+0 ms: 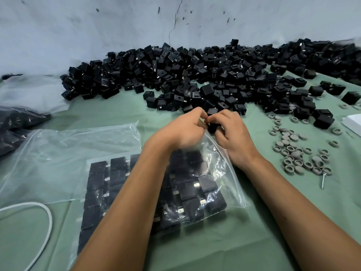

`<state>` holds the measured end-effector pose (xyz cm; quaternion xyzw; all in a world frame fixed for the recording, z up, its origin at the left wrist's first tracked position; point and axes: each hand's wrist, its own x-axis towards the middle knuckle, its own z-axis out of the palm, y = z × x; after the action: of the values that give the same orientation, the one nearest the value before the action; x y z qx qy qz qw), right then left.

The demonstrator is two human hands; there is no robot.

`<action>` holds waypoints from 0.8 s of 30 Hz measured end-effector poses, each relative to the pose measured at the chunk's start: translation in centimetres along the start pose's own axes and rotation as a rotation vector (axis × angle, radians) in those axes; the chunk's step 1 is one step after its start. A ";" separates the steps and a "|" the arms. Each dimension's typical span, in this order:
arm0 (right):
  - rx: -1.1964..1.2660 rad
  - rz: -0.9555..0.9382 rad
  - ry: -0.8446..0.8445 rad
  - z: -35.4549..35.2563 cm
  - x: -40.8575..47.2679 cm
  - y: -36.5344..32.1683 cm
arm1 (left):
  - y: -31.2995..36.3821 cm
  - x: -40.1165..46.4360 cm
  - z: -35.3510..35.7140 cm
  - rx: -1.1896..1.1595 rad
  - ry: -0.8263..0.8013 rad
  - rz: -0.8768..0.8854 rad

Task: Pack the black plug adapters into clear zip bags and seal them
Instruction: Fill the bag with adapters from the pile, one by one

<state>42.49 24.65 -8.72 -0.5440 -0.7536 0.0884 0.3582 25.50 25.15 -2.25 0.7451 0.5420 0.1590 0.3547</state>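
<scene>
I am watching my left hand (184, 130) and right hand (230, 133) working together at the far end of the clear zip bag (218, 173), fingers curled and pinching at its mouth; a black plug adapter (213, 127) is showing between them, and I cannot tell which hand is actually holding it or whether it is already inside the opening.

Going by size, the heap of loose adapters (195, 75) along the wall is taking up most of the green worktop (254, 222), so I am judging the bulk of the job as still ahead. A second empty bag (58, 153) is lying flat just to the left, waiting. The bag under my forearms is holding rows of packed adapters (195, 192) side by side and looking nearly full; its top is not yet sealed. Grey round caps (298, 153) are sitting scattered to the right, untouched, with a white cable (46, 214) looping at the near left.
</scene>
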 end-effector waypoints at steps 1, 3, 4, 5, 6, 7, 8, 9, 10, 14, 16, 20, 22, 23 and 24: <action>-0.037 0.005 0.010 0.1 0.0 0.1 | 0.0 -0.1 -0.1 0.015 0.022 0.008; -0.063 0.046 -0.074 0.5 0.0 0.3 | 0.0 -0.1 -0.3 0.059 0.067 0.017; -0.014 0.094 -0.130 0.7 0.1 0.3 | -0.1 -0.2 -0.3 0.076 0.073 0.028; 0.039 0.129 -0.163 0.8 0.2 0.2 | -0.2 -0.2 -0.4 0.091 0.061 0.044; 0.088 0.143 -0.151 0.8 0.2 0.3 | -0.3 -0.3 -0.4 0.105 0.035 0.063; 0.103 0.147 -0.106 0.7 0.1 0.4 | -0.2 -0.4 -0.5 0.116 0.001 0.081; 0.056 0.140 -0.047 0.5 0.0 0.4 | -0.2 -0.5 -0.5 0.127 -0.035 0.099; -0.006 0.126 0.000 0.2 -0.2 0.5 | -0.1 -0.6 -0.6 0.142 -0.065 0.121; -0.031 0.125 0.048 -0.2 -0.2 0.5 | 0.0 -0.7 -0.6 0.159 -0.086 0.144; 0.213 0.292 0.071 -1.3 -0.2 0.4 | -0.3 -0.6 -0.6 0.207 -0.109 0.188; 0.381 0.340 -0.034 -1.7 -0.3 0.3 | -0.6 -0.5 -0.8 0.181 -0.093 0.195; 0.674 0.351 -0.259 -2.6 -0.7 0.0 | -1.1 -0.6 -1.8 0.104 -0.066 0.241; 0.709 0.336 -0.304 -3.1 -0.7 0.0 | -1.3 -0.6 -2.1 0.082 -0.054 0.258; 0.723 0.330 -0.306 -3.3 -0.8 0.0 | -1.4 -0.6 -2.3 0.078 -0.041 0.266; 0.735 0.319 -0.305 -3.5 -0.8 0.1 | -1.5 -0.6 -2.3 0.077 -0.026 0.275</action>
<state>44.90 23.09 -6.51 -0.4708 -0.6227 0.4849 0.3943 22.83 25.67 -1.56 0.8273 0.4360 0.1753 0.3078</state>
